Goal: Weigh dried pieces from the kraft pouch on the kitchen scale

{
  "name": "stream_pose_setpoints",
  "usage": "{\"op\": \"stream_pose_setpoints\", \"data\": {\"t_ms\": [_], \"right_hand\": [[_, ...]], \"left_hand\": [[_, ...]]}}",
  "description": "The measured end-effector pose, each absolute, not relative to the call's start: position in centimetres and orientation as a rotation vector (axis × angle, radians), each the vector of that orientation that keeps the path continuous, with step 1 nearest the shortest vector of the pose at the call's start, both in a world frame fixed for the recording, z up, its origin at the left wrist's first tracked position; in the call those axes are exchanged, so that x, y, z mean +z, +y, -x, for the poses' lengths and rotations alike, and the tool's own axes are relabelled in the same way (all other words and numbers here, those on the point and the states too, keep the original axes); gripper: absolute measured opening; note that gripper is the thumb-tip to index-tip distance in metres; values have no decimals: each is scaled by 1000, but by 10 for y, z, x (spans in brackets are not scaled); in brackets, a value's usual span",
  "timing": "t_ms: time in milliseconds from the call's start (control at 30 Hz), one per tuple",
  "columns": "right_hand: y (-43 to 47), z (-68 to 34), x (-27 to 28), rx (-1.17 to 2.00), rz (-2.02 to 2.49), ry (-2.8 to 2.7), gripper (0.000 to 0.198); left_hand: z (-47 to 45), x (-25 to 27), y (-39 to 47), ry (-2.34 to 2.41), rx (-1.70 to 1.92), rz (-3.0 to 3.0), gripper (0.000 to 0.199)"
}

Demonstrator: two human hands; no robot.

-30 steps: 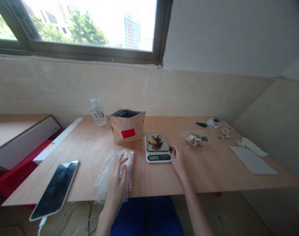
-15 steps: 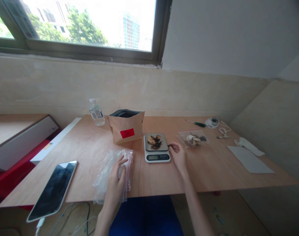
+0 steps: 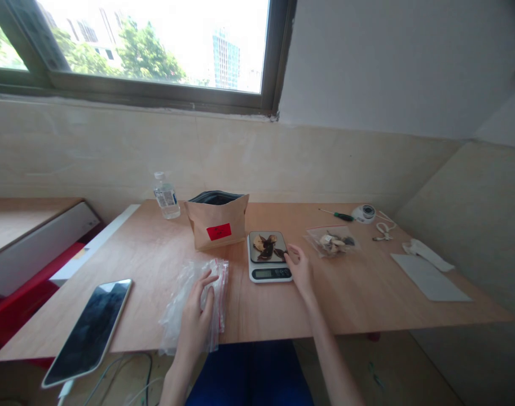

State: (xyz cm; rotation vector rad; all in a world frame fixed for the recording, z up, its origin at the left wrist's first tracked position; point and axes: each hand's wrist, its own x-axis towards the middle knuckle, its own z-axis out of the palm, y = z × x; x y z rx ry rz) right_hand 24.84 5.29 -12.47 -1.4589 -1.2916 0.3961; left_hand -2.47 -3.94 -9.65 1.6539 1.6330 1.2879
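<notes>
Head view: left hand lies spread flat on the stack of clear zip bags at the table's near edge, pinning it. Right hand, fingers loosely open, holds nothing beside the scale mid-table, dried pieces on its tray.

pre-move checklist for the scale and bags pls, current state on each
1. Scale flat on the table: ok.
2. Dried pieces sit on the scale's pan, none seen spilled beside it: ok.
3. Display reading legible: cannot tell, too small.
4. Right hand clear of the pan: not ok, its fingertips are at the pan's right edge; contact cannot be told.
5. Left hand rests flat on the stack of clear zip bags, pinning it: ok.
6. Brown paper pouch upright with its top open, behind the scale: ok.
</notes>
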Motion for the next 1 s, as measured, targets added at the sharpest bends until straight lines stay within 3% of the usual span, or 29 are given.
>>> {"op": "stream_pose_setpoints", "data": {"t_ms": [133, 367, 533, 733, 867, 1000], "right_hand": [[41, -256, -129, 374, 1451, -1281, 35], [15, -263, -115, 371, 1462, -1244, 29], [-2, -235, -68, 374, 1373, -1344, 27], [-23, -172, -4, 282, 1071, -1762, 32], [-24, -134, 6, 112, 923, -2208, 38], [-25, -114, -2, 30, 1051, -2384, 32]], "left_hand": [[28, -78, -28, 1708, 1438, -1711, 30], [37, 23, 52, 1947, 2062, -1715, 41], [41, 49, 86, 2012, 1770, -1762, 38], [38, 37, 31, 1839, 1470, -1675, 28], [39, 27, -1, 1756, 1383, -1672, 24], [41, 10, -18, 1904, 1349, -1648, 25]]}}
